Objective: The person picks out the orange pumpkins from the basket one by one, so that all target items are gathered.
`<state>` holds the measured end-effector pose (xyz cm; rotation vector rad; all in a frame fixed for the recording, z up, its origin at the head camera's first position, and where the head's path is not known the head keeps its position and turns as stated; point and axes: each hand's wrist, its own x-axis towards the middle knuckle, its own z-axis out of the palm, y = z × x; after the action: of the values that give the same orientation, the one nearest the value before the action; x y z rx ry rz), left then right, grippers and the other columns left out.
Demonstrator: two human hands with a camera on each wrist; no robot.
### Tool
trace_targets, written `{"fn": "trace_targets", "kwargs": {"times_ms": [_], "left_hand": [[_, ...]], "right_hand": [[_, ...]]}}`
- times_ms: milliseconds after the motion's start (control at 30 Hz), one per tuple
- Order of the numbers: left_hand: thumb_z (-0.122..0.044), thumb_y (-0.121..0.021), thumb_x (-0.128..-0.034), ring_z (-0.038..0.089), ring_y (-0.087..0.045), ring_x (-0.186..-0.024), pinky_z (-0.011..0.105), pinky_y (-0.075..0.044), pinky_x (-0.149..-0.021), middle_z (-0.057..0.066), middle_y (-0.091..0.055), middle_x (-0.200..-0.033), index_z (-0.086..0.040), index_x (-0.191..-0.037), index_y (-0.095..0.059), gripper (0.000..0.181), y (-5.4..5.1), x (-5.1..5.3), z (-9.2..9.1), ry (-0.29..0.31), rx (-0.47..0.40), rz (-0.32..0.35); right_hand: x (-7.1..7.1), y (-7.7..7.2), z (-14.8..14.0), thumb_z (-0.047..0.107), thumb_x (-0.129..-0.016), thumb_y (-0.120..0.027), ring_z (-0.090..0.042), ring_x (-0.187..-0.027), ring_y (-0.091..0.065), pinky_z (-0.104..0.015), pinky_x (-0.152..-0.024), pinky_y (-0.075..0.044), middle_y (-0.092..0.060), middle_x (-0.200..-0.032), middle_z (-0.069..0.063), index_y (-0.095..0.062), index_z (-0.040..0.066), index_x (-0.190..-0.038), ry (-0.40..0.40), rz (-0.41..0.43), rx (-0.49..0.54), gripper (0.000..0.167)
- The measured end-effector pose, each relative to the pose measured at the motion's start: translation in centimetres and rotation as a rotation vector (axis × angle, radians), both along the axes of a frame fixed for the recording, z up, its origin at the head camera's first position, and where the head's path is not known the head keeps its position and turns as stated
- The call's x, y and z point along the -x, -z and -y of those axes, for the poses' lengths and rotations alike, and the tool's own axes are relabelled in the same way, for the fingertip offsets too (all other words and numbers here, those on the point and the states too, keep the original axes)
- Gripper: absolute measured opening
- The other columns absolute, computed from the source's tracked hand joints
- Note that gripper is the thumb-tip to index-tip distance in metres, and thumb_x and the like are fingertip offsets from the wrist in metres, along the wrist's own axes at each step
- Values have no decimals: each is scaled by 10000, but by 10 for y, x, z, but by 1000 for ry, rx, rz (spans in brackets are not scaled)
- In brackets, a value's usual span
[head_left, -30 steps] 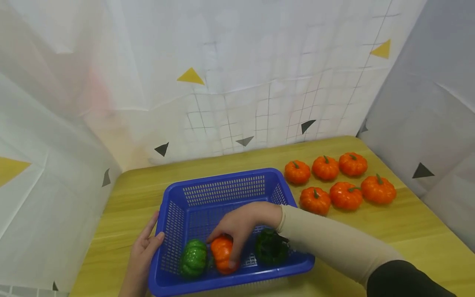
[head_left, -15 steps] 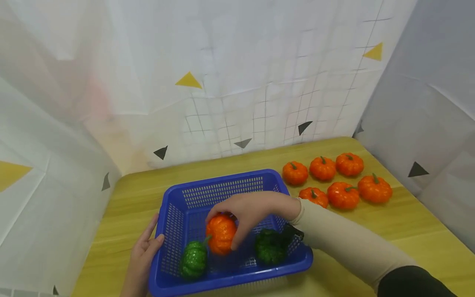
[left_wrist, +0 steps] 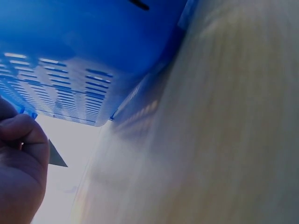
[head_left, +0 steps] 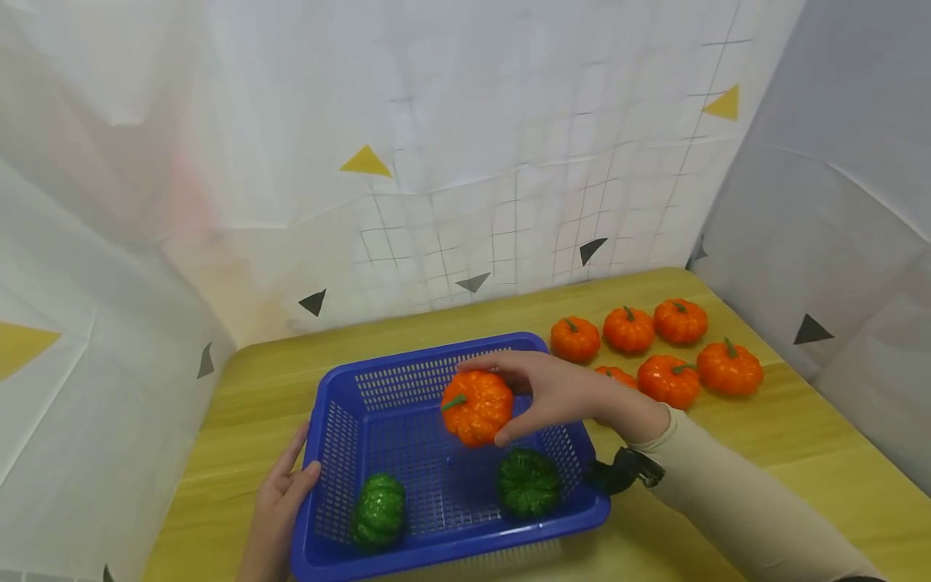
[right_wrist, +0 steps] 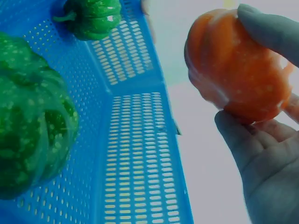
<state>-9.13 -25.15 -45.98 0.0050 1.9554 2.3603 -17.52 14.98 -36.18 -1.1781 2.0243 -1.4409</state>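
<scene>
In the head view my right hand (head_left: 556, 396) grips a small orange pumpkin (head_left: 477, 408) between thumb and fingers. It is above the blue plastic basket (head_left: 451, 541), its green stem toward the left. The right wrist view shows the same orange pumpkin (right_wrist: 238, 67) pinched beside the basket wall. My left hand (head_left: 276, 501) holds the basket's left rim, with its thumb at the edge. Two green pumpkins lie inside: one green pumpkin (head_left: 380, 511) at the near left, and a darker green pumpkin (head_left: 528, 483) at the near right.
Several orange pumpkins (head_left: 680, 322) stand in two rows on the wooden table (head_left: 276, 364), right of the basket. My right forearm partly hides one orange pumpkin (head_left: 617, 374). White sheeting (head_left: 465, 162) with triangle marks encloses the back and sides.
My right hand has lifted the orange pumpkin off the basket floor between the green pumpkins, raising it up and to the right. The left hand stays at the rim.
</scene>
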Motion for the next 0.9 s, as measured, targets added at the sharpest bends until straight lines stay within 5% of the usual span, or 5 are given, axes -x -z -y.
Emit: {"fn": "trace_targets", "kwargs": {"times_ms": [133,400,667,900], "left_hand": [[-205,-491,-1058,344,-690,-963,536,-579,-768,184,-691,-1147,-167,-1599,-144,644,-1,0,0,-3,-10,21],[-215,-496,-1056,324,-694,-955,525,-585,-761,146,-701,-1143,-164,-1600,-136,654,-1,0,0,-14,-3,37],[-203,-487,-1060,312,-700,-926,510,-594,-738,155,-709,-1104,-163,-1599,-142,641,0,-1,0,-13,6,24],[-225,-491,-1058,327,-691,-962,530,-583,-765,149,-703,-1133,-189,-1601,-148,643,-1,0,0,-26,10,55]], "right_hand": [[-5,7,-26,94,-808,-834,-268,-1210,-572,-422,-982,-514,-506,-1421,-53,-413,220,-1497,79,61,80,817],[-17,27,-84,-14,-801,-805,-333,-1192,-566,-438,-943,-536,-496,-1423,-140,-391,143,-1495,257,34,168,823],[-37,52,-136,-101,-772,-784,-182,-1249,-530,-314,-951,-526,-495,-1434,-109,-373,56,-1493,436,-3,209,845],[-53,81,-166,-202,-751,-734,-103,-1300,-465,-202,-1013,-444,-459,-1469,-63,-329,-45,-1483,512,-29,265,851]]}}
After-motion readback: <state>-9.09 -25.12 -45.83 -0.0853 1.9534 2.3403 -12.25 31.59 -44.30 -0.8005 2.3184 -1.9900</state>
